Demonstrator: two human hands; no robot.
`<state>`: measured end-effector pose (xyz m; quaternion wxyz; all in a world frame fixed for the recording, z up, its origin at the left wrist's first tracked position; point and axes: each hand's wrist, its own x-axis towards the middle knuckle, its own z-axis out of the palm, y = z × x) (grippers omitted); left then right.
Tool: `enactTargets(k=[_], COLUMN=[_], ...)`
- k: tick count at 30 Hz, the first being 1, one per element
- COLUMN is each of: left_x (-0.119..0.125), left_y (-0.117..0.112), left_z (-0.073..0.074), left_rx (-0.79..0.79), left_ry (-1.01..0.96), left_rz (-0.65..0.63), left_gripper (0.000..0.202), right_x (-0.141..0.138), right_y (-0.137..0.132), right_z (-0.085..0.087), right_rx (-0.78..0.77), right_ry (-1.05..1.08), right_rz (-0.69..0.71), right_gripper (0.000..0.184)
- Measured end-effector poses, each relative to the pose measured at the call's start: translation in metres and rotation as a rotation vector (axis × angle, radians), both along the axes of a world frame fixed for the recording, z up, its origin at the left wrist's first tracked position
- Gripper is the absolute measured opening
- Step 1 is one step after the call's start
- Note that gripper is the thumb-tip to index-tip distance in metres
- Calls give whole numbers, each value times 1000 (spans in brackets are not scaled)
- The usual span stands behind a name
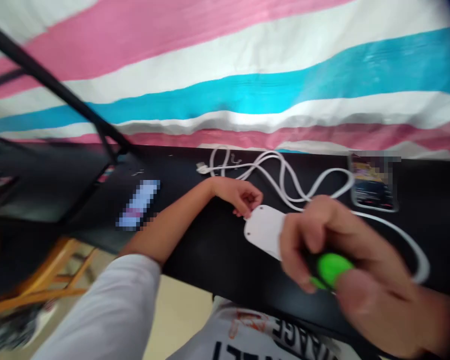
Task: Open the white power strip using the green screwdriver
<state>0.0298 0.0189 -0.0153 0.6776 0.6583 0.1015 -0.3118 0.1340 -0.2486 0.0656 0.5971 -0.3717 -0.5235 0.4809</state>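
A white power strip (264, 227) lies on the black table, with small dark screw holes at its left end. My left hand (243, 196) is closed at that end, fingertips pinched together by its corner; whatever they may hold is too small to make out. Close to the camera, my right hand (360, 270) is wrapped round the green and black handle of a screwdriver (333, 269), its shaft hidden. This hand covers the right part of the strip. A white cord (285, 185) loops behind both hands and ends in a plug (202, 168) at the left.
Small loose bits (234, 159) lie near the cord. A phone (138, 204) rests left of my forearm, and another phone-like device (373, 182) is at the back right. A striped sheet (225, 95) hangs behind the table (210, 250). Black metal bars (60, 87) slant down at the left, above a wooden chair (52, 280).
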Motion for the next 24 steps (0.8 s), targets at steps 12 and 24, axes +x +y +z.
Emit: enactTargets(k=[12,24], left_x=[3,3], left_y=[1,5], left_z=[7,4], left_rx=[94,108], left_ry=[61,73], left_rz=[-25,-59], left_gripper=[35,29], right_x=[7,-2], right_y=[6,14], right_z=[23,23], right_rx=[-201,-177], right_ry=[300,407], right_rz=[217,-29], right_gripper=[33,57])
